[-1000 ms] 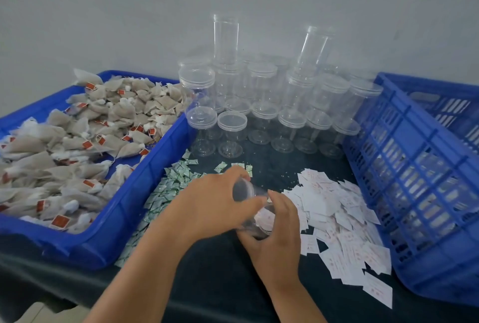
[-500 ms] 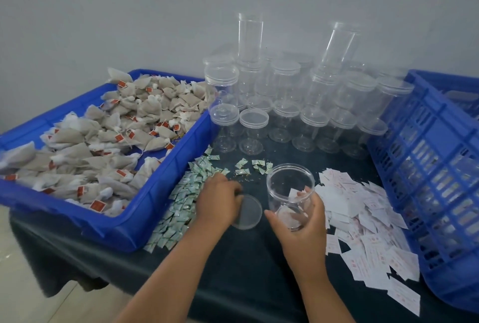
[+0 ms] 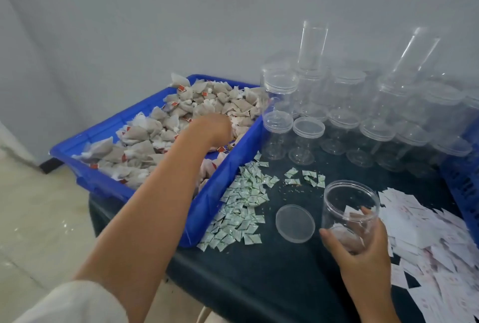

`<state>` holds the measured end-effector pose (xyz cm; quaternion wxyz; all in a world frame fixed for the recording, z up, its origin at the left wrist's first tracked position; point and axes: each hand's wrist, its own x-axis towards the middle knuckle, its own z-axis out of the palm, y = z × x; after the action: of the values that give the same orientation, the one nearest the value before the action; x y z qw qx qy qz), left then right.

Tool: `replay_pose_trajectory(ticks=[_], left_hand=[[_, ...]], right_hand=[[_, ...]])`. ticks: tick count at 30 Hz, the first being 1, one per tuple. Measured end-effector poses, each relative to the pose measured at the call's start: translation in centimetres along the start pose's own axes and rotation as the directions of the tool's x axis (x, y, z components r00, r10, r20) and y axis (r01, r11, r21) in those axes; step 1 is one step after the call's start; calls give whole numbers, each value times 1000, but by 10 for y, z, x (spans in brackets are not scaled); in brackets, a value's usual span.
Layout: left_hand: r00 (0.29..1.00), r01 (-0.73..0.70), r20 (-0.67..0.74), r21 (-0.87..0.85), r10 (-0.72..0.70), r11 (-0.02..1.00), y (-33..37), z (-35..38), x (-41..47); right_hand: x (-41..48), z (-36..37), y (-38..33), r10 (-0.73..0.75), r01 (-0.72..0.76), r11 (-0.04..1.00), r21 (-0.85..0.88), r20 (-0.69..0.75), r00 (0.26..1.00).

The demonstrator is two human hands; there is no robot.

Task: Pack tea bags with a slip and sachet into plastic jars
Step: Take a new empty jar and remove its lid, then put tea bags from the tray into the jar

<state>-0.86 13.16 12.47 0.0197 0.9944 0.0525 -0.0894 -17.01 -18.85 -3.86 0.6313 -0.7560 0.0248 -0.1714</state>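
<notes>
Though cluttered with jars, dark table against grey wall, pale floor.

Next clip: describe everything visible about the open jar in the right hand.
The jar is clear plastic, a wide cylinder, lidless, mouth up, roughly upright. The right hand grips its lower half, thumb in front, fingers behind. Something white, perhaps a slip, shows inside. Its base is hidden, so contact with the table is uncertain. A clear lid lies flat just left, not touching it.
</notes>
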Motion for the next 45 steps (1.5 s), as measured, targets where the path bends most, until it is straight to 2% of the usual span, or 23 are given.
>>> replay_pose_trajectory(ticks=[2, 4, 6, 10, 12, 17, 19, 22, 27, 30, 33, 35, 37, 39, 41, 43, 45], left_hand=[[977, -36, 213, 134, 7, 990, -14, 13, 9], [922, -47, 386, 82, 12, 996, -23, 35, 14], [889, -22, 457, -13, 25, 1000, -28, 50, 20], [967, -39, 250, -6, 40, 999, -31, 46, 25], [985, -36, 166, -14, 38, 999, -34, 44, 26], [987, -10, 156, -140, 32, 990, -43, 39, 23], [991, 4, 134, -241, 29, 971, -47, 37, 22], [997, 60, 70, -452, -31, 890, -54, 38, 26], [996, 44, -25, -704, -86, 708, -57, 33, 29], [997, 7, -42, -756, -59, 654, -55, 33, 26], [985, -84, -154, -827, -79, 557, -43, 23, 18], [965, -161, -236, -876, -114, 455, -28, 8, 8], [958, -226, -267, -928, -105, 297, -8, -10, -6], [965, -251, -259, -957, -38, 147, 13, -23, -20], [968, -251, -250, -966, 25, 59, 33, -27, -31], [966, -246, -245, -969, 79, 6, 52, -22, -38], [964, -249, -244, -968, 103, 33, 68, -6, -40]], right_hand=[[-1, 1, -1, 12, -12, 1000, 3, 11, 1000], [-1, 3, -3, 10, -10, 1000, -2, 17, 1000], [0, 3, -5, 5, -5, 1000, -2, 15, 1000], [1, 3, -6, 3, -3, 1000, -2, 20, 1000], [0, 3, -5, -9, 9, 1000, -14, 15, 1000], [1, 0, 3, 5, -5, 1000, -30, 2, 1000], [1, 0, 4, -3, 3, 1000, -27, -3, 1000], [2, 1, 5, -15, 15, 1000, -28, -9, 1000], [4, 0, 7, -36, 37, 999, -37, 8, 999], [5, 0, 7, -46, 47, 998, -40, 19, 999], [5, 0, 6, -47, 48, 998, -49, 37, 998], [5, -1, 9, -38, 41, 998, -52, 57, 998], [5, -1, 12, -20, 25, 997, -69, 77, 997], [5, -2, 14, -3, 11, 997, -81, 101, 995], [5, -2, 15, 4, 6, 997, -81, 126, 992], [5, -2, 13, 1, 9, 997, -75, 128, 992], [6, -2, 12, -5, 11, 999, -53, 102, 995]])
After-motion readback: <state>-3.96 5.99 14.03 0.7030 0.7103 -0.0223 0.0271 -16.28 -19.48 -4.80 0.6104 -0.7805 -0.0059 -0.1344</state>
